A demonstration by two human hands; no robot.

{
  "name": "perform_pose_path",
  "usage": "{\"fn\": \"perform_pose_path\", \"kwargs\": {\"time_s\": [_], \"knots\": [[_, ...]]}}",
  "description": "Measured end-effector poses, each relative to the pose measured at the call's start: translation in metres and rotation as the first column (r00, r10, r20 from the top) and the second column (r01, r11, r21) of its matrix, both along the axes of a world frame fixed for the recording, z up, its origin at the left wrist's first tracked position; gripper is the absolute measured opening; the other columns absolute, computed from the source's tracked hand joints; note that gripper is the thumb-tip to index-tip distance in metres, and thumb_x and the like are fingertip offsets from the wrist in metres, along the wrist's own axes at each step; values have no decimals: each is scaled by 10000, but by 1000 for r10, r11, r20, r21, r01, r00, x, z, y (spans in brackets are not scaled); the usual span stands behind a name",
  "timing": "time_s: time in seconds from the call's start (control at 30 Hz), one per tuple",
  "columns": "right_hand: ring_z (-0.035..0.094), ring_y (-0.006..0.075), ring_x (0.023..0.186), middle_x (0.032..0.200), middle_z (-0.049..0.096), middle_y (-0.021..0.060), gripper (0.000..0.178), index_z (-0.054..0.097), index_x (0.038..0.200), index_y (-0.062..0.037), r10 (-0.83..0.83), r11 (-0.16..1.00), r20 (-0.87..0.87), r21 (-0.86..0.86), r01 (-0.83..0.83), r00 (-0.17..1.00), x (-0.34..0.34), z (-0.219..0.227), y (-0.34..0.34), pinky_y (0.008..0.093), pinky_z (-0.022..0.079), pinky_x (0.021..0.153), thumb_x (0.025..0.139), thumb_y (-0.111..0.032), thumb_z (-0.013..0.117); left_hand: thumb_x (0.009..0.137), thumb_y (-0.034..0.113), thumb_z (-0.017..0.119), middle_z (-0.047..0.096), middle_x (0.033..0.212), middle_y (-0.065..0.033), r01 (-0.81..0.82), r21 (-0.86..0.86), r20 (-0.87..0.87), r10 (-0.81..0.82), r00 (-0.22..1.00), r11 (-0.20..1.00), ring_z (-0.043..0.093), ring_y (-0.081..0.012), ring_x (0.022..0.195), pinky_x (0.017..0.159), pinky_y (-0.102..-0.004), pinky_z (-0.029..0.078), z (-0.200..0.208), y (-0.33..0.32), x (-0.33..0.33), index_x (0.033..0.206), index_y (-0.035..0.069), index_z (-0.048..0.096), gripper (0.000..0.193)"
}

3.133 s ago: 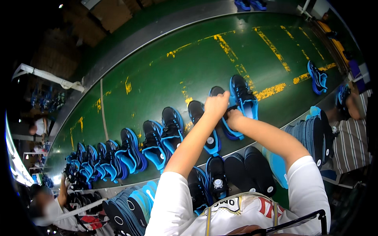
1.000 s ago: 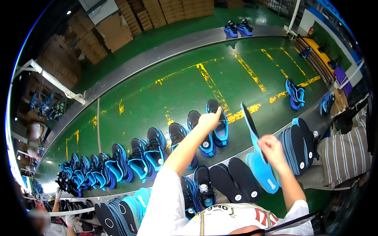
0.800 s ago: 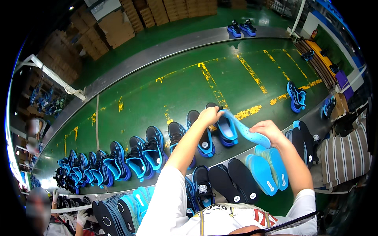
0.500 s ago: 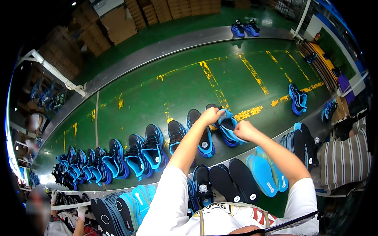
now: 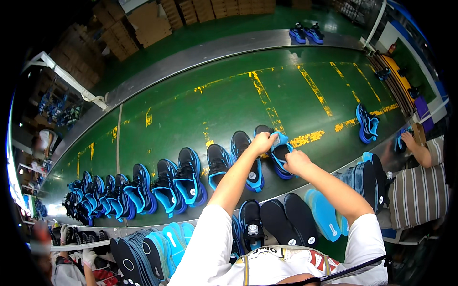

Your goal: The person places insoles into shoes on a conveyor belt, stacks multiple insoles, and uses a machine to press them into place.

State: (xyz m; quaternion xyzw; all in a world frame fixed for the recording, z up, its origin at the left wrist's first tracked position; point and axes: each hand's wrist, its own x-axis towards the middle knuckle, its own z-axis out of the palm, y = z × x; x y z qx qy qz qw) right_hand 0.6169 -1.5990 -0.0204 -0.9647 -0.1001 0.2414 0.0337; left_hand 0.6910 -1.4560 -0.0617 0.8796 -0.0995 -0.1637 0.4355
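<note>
A black-and-blue sneaker (image 5: 283, 168) rests on the green belt, its toe pointing away from me and its opening facing me. My left hand (image 5: 263, 143) is closed on the light-blue tongue at the front of the opening. My right hand (image 5: 296, 162) is closed on the collar at the heel side; its fingertips are partly hidden. Just left of my left hand stands another sneaker (image 5: 254, 177) with a dark insole showing inside. Below my forearms, black insoles (image 5: 299, 214) and light-blue insoles (image 5: 322, 215) lie on the near ledge, beside a further black sneaker (image 5: 251, 221).
A row of sneakers (image 5: 190, 174) runs leftward along the belt (image 5: 181, 124). One sneaker (image 5: 366, 124) lies to the right, near a co-worker in a striped garment (image 5: 420, 190). Insole stacks (image 5: 131, 255) line the near edge. At the far rail (image 5: 210, 55) stands a pair of sneakers (image 5: 306, 34).
My right hand has shifted inward along the collar, closer to my left hand. The view has moved slightly. At the right, the co-worker's hand has come up to a shoe.
</note>
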Motion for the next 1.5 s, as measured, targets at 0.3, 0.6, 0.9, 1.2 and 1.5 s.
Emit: {"fn": "perform_pose_path", "kwargs": {"time_s": [0.3, 0.6, 0.9, 1.2, 1.5], "knots": [[559, 273, 773, 825, 562, 153, 149, 565, 766, -23, 262, 964, 289, -36, -263, 921, 17, -57, -10, 365, 464, 680, 723, -113, 453, 792, 435, 446, 557, 683, -242, 2, -54, 23, -1, 1000, 999, 571, -319, 682, 614, -380, 421, -10, -14, 1, 711, -71, 548, 523], [478, 309, 963, 1031, 503, 190, 256, 497, 965, -9, 350, 937, -74, 3, -350, 934, 50, -81, 11, 370, 371, 840, 769, -125, 380, 798, 419, 433, 569, 772, -235, -25, -101, 46, 29, 999, 995, 562, -350, 762, 653, -410, 432, -36, 7, 6, 787, -46, 562, 482], [347, 323, 1142, 1254, 325, 208, 391, 482, 1101, 17, 519, 682, -357, -375, -628, 777, 56, -98, -2, 346, 300, 948, 743, -123, 409, 691, 332, 549, 577, 748, -235, -100, -95, 115, 111, 987, 990, 567, -362, 747, 681, -425, 451, -48, -7, 6, 891, -32, 550, 416], [510, 346, 872, 888, 575, 203, 282, 574, 881, -10, 816, 546, -97, -193, -815, 569, 71, -126, -39, 388, 343, 870, 662, -154, 470, 701, 192, 515, 610, 709, -74, 25, 477, 487, -288, 825, 879, 602, -217, 679, 510, -352, 409, -30, -31, -11, 856, 66, 545, 202], [496, 265, 981, 900, 594, 145, 450, 556, 1016, -147, 387, 921, -303, 85, -380, 871, 18, -35, 29, 457, 52, 998, 675, -409, 422, 706, 161, 512, 621, 850, -93, 198, 586, 233, -397, 888, 786, 599, -227, 790, 607, -383, 467, -23, -6, -4, 816, 85, 625, 175]]}}
